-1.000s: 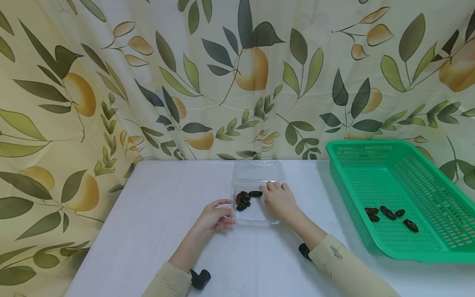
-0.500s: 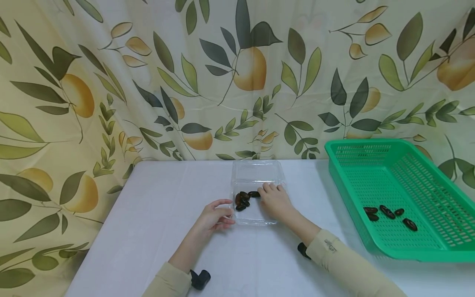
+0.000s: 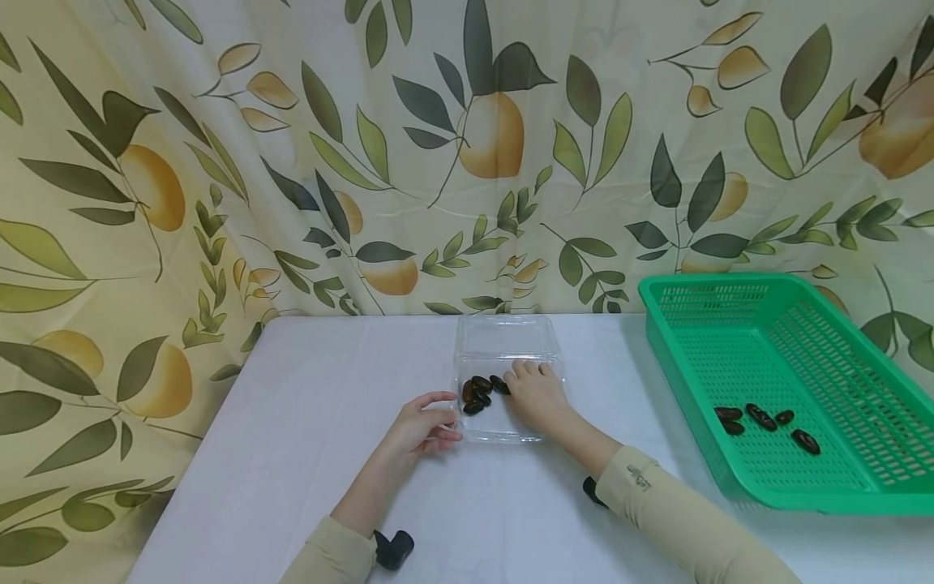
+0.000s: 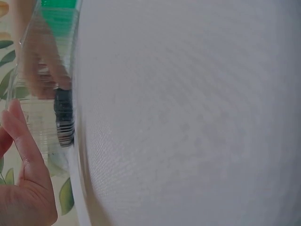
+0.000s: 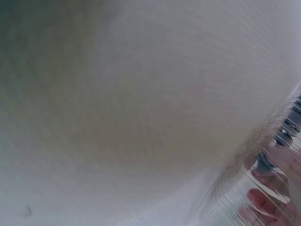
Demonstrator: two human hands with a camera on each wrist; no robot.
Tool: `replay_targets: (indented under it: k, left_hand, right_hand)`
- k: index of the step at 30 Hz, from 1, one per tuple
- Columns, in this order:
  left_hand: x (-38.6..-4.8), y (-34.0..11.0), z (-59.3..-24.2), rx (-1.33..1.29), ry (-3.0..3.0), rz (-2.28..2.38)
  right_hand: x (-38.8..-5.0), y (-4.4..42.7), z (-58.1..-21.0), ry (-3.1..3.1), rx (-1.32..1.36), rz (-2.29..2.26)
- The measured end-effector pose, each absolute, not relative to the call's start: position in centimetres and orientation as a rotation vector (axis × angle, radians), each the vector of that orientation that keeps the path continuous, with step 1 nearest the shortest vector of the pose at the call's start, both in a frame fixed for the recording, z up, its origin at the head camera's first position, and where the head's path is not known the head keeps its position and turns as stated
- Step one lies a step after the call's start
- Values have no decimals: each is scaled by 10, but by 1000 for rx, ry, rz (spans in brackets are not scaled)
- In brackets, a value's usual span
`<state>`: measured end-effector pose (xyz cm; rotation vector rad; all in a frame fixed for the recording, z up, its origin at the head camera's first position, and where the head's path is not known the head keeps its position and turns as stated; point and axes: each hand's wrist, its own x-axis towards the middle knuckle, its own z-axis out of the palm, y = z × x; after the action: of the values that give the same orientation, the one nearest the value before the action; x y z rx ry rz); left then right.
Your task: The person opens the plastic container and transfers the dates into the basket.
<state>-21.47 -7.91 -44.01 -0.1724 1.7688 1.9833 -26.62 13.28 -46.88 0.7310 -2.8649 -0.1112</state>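
A clear plastic hinged box (image 3: 521,426) stands on the white cloth with its lid (image 3: 507,334) tipped back. Several dark dates (image 3: 476,396) cluster at its left. Inside the box, my right hand (image 3: 538,397) reaches down, its nearest digit against a tilted date (image 3: 499,384) whose right end it partly hides. Beside the left wall, my left hand (image 3: 419,426) holds its fingers extended, fingertips at the plastic. The left wrist view shows the dates (image 4: 64,113) through the wall, with a right-hand digit touching them. Through the box, the right wrist view shows reddish fingertips (image 5: 263,200).
A green perforated basket (image 3: 689,405) stands at the right with several dates (image 3: 762,417) on its floor. Behind the table (image 3: 336,389) hangs a fruit-patterned curtain (image 3: 292,162). Black wrist cameras (image 3: 394,550) sit near the sleeves.
My right hand has shifted slightly left within the box. The date beside it has turned from lying level to slanting, its right end lower. My left hand stays in place.
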Motion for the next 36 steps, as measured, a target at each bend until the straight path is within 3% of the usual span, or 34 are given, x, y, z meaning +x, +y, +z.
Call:
replay_targets:
  k: [36]
  left_hand:
    - [-217,-80,-447,-188,1772,1984]
  right_hand:
    - [-264,139,-461,-2683,779,-73]
